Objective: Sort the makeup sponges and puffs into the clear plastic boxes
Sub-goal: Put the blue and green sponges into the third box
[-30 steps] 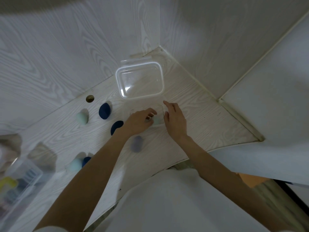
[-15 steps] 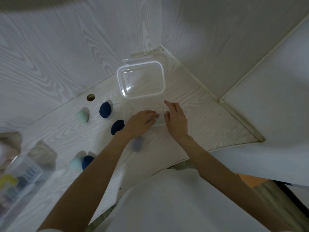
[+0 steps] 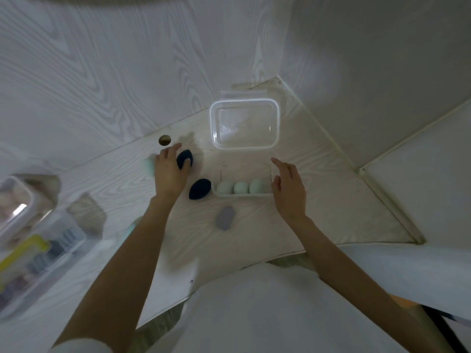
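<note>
A pick-up step appears to be in hand: the left hand point(image 3: 169, 171) is laid over a dark blue sponge point(image 3: 184, 159) at the far left of the work area, fingers curled loosely about it, though whether it is actually gripped cannot be told. A pale mint sponge point(image 3: 148, 166) is partly hidden just left of that hand. The right hand point(image 3: 289, 189) is held open, fingers released, touching or just beside the right wall of a small clear box point(image 3: 245, 169), apparently to steady it. In that box 3 mint sponges point(image 3: 240, 187) are lined along its near wall. The next move is judged to call for a firm pinch on the dark sponge and a carry rightward into a box. A second dark blue sponge point(image 3: 200, 189) lies just left of the box, a grey puff point(image 3: 225, 218) nearer, and a larger clear box point(image 3: 244, 123) stands empty beyond.
</note>
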{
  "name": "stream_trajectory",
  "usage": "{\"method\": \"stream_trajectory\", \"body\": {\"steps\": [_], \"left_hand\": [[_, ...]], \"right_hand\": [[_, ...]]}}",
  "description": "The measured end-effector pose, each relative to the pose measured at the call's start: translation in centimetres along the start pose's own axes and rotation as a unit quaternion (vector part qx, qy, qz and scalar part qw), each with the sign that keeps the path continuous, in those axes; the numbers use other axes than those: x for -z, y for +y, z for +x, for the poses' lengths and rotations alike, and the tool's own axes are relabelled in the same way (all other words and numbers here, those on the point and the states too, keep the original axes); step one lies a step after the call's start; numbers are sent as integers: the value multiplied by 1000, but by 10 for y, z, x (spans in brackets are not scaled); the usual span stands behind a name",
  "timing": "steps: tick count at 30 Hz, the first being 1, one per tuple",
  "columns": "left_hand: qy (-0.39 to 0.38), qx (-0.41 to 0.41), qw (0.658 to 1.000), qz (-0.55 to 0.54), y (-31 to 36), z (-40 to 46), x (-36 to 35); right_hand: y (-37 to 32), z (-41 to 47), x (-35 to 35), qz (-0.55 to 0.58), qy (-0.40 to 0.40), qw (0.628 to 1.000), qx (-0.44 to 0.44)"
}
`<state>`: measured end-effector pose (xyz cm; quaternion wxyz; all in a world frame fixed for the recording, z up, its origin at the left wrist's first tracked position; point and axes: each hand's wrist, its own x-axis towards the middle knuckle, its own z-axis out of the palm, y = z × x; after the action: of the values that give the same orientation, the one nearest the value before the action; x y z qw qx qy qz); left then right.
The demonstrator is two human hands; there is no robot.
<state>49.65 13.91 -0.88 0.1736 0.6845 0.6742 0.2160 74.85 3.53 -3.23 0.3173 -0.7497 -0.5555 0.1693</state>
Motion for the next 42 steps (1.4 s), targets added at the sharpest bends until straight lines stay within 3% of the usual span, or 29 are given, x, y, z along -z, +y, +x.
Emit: {"method": "stream_trajectory", "body": {"steps": [6, 9, 11, 13, 21, 31, 42], "left_hand": [[-159, 63, 980, 102, -16, 30, -11], [-130, 67, 989, -19, -10, 26, -3], [-79, 25, 985, -148, 5, 14, 6], [-75, -26, 978, -192, 27, -3, 11], [-148, -148, 977, 42, 82, -26, -22], [-205, -177, 959, 90, 73, -25, -40], [-180, -192, 955, 138, 74, -30, -32]], "right_hand": [[1, 0, -3, -11, 8, 1000, 6], [0, 0, -2, -12, 12, 1000, 14], [-1, 0, -2, -8, 15, 1000, 9], [-1, -1, -2, 2, 18, 1000, 4], [-2, -1, -3, 8, 29, 999, 14], [-2, 0, -5, 23, 52, 998, -7], [-4, -1, -4, 20, 50, 999, -5]]}}
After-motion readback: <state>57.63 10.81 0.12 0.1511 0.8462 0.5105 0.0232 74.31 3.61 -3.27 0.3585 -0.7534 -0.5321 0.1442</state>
